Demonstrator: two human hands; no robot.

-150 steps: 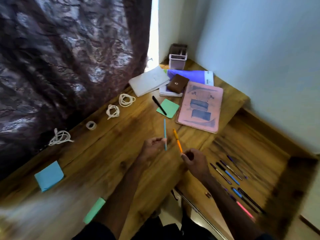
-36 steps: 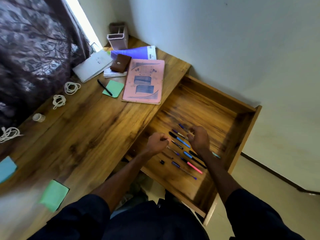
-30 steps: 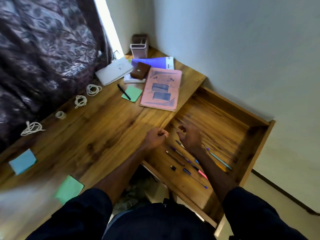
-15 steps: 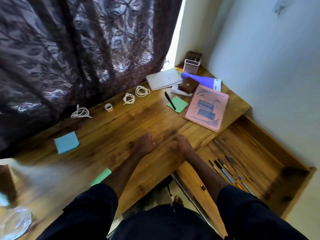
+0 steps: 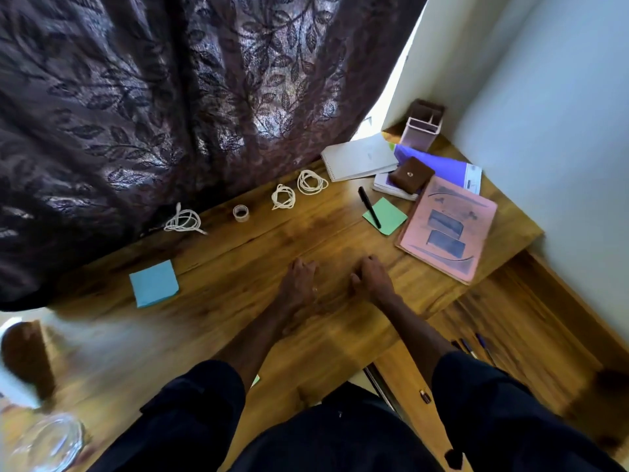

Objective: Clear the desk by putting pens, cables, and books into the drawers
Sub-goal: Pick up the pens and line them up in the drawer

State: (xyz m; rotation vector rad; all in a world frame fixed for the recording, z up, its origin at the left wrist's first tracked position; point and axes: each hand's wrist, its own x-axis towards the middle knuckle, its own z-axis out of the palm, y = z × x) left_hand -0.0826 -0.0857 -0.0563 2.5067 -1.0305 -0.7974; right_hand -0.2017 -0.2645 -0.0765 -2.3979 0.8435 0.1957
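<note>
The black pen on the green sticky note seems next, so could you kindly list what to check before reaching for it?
1. Right hand free: ok, nothing shows in it.
2. Left hand free: ok, nothing shows in it.
3. Black pen exposed: ok, it lies uncovered across the green sticky note.
4. Path to the pen: ok, only bare desk lies between.
5. Drawer open: ok, pens already lie inside.
6. Room in the drawer: ok, bare wood shows.

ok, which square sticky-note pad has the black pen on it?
The green square sticky-note pad, next to the pink book: the black pen lies across its left part. The blue square pad, far left, has nothing on it.
</note>
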